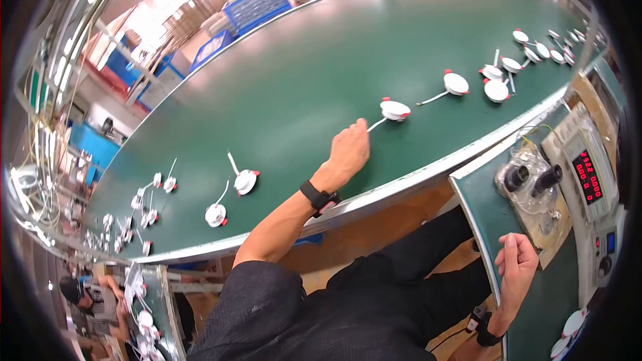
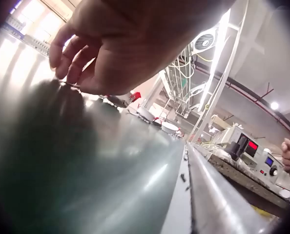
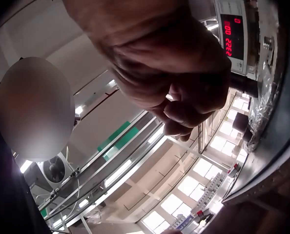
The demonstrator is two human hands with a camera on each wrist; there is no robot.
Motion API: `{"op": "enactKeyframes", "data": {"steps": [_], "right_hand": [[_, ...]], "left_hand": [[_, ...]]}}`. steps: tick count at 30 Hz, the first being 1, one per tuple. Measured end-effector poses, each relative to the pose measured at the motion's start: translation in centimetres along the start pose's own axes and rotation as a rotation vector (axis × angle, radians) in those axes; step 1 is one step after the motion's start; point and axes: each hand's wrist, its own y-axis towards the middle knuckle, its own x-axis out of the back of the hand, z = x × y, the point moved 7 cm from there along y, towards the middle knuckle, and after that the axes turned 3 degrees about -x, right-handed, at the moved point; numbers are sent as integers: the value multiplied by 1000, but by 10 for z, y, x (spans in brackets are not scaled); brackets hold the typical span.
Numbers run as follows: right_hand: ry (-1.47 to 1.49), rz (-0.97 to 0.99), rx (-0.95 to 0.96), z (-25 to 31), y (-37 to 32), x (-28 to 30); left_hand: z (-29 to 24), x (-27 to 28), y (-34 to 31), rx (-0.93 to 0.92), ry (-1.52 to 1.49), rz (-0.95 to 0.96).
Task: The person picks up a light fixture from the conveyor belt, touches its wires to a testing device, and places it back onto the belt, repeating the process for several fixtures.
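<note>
My left hand [image 1: 350, 148] reaches over the green table, fingers bent down at the white cable [image 1: 377, 125] of a round white downlight [image 1: 395, 110] with red clips. The cable runs from the downlight to my fingertips and appears pinched there. In the left wrist view, the curled fingers [image 2: 79, 61] are low over the shiny surface, with the downlight partly hidden behind the hand. My right hand [image 1: 517, 264] hovers by the side bench, its fingers loosely curled and holding nothing. Farther along the table lies another downlight [image 1: 456, 83] with its cable stretched out.
Two downlights [image 1: 245, 182] lie left of my arm, and clusters sit at both table ends. On the side bench are a meter [image 1: 588, 175] with red digits and black cylindrical fittings [image 1: 516, 177] on a plastic-wrapped block. Another person [image 1: 100, 304] sits at lower left.
</note>
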Motion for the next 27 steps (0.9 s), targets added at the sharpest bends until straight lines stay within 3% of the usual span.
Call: {"op": "enactKeyframes", "data": {"steps": [3,4,6,7,8,10,13,16,20,23,27], "right_hand": [[-145,-172,315,33,-1,-35],[-319,-85,427,59,-7,-51],[-346,-28,490,90,-18,-82],[-417,25,741,94,-19,-93],[-435,75,762,97,-22,-102],[-339,93,695,87,-27,-103],[-453,-121,738,82,-42,-74],[-468,-165,722,75,-50,-47],[-227,-98,541,53,-48,-28],[-63,-8,286,40,-50,-19],[33,92,219,31,-46,-13]], "left_hand": [[-59,77,-15,-160,-151,-120],[-79,96,-22,-206,-245,-87],[-124,127,-35,-296,-402,21],[-147,138,-43,-348,-472,104],[-162,141,-47,-350,-580,140],[-193,144,-52,-391,-818,239],[-215,131,-52,-237,-967,430],[-236,120,-55,-193,-1036,518],[-264,99,-54,-152,-1310,597],[-277,82,-53,-82,-1501,701],[-285,68,-55,-37,-1535,722]]}}
